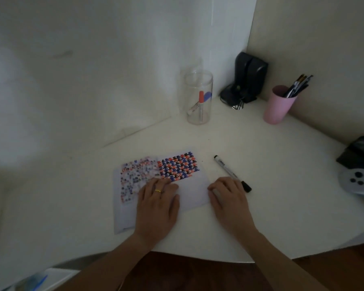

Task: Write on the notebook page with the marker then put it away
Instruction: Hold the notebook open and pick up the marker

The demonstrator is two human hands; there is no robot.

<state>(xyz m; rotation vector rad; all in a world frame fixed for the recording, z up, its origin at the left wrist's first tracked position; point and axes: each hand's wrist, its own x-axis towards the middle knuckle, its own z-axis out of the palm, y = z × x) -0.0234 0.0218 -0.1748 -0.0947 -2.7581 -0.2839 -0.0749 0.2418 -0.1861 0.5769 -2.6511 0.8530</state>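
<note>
While the left hand lay flat and empty on the notebook near the bench's front edge, the right hand rested beside the page, fingers curled, their grip unclear. The marker lay just right of the notebook, touching that hand.

Left hand flat, palm down, fingers spread, right hand palm down, fingers curled, forearms bare

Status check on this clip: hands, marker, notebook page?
Left hand flat on notebook page. Right hand on desk, fingers at marker; grip unclear. Marker lying capped beside page. Nothing in the way.
</note>
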